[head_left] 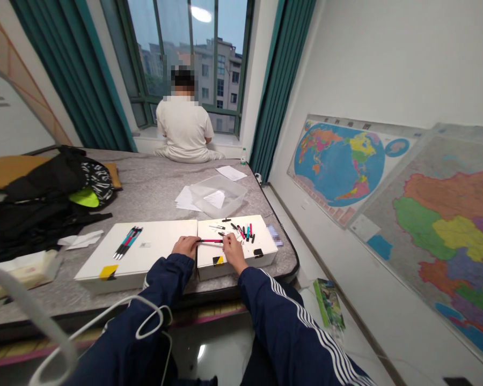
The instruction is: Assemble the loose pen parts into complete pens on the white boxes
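Between my two hands a red and black pen (211, 240) lies level, just over the right white box (207, 273). My left hand (185, 246) pinches its left end, and the fingers of my right hand (233, 251) close on its right end. Loose pen parts (247, 232), black, red and teal, are scattered on that box beyond my right hand. On the left white box (165, 260) several pens (127, 243) lie side by side in a slanted row, away from my left hand.
Behind the boxes stands a clear plastic bin (235, 195) among white papers (185, 198). Black bags (56, 182) and a tissue pack (20, 273) lie left. A white cable (116, 305) loops across my left arm. Someone in a white shirt (184, 126) sits by the window, facing away.
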Motion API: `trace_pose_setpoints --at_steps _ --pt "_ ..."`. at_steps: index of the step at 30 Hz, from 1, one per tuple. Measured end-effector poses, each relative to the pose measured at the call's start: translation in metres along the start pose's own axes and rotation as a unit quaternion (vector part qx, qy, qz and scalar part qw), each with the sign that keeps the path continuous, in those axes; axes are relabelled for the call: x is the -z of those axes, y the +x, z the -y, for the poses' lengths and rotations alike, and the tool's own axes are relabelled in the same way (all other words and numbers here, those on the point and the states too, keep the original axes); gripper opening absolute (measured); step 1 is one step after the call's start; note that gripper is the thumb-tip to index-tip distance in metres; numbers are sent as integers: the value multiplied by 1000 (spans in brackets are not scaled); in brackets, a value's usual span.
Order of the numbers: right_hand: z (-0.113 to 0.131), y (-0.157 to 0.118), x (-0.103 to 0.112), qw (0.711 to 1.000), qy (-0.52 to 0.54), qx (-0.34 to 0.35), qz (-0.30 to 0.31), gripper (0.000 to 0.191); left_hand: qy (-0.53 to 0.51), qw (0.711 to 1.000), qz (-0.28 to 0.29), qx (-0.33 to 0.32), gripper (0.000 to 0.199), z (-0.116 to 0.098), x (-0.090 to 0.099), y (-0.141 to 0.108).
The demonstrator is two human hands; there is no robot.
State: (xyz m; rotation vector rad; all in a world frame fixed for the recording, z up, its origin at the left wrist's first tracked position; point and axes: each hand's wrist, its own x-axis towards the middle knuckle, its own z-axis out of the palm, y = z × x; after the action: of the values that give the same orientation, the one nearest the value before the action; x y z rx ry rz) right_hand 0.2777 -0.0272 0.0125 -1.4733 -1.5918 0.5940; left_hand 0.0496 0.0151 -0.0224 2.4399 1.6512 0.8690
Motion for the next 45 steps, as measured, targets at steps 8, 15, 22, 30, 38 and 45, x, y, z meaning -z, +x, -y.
trace_pose_setpoints --at_steps 8,15,22,30,38,45 --pt "-1 0 -1 1000 -13 16 -10 25 10 1000 -9 3 27 -2 1 -1" --pt "-3 -2 -3 999 -12 44 -26 23 17 999 -35 -8 27 0 0 -1" --pt "-5 0 -3 999 0 35 -19 28 28 998 -47 3 26 2 -4 -1" --pt "-7 3 -4 999 31 -6 16 32 18 999 -50 5 27 4 -5 -2" --pt "-15 6 -6 992 116 -19 55 17 20 999 -28 4 29 4 -5 -1" --pt "-16 6 -6 993 105 -24 44 16 30 999 -11 -4 29 5 -5 -1"
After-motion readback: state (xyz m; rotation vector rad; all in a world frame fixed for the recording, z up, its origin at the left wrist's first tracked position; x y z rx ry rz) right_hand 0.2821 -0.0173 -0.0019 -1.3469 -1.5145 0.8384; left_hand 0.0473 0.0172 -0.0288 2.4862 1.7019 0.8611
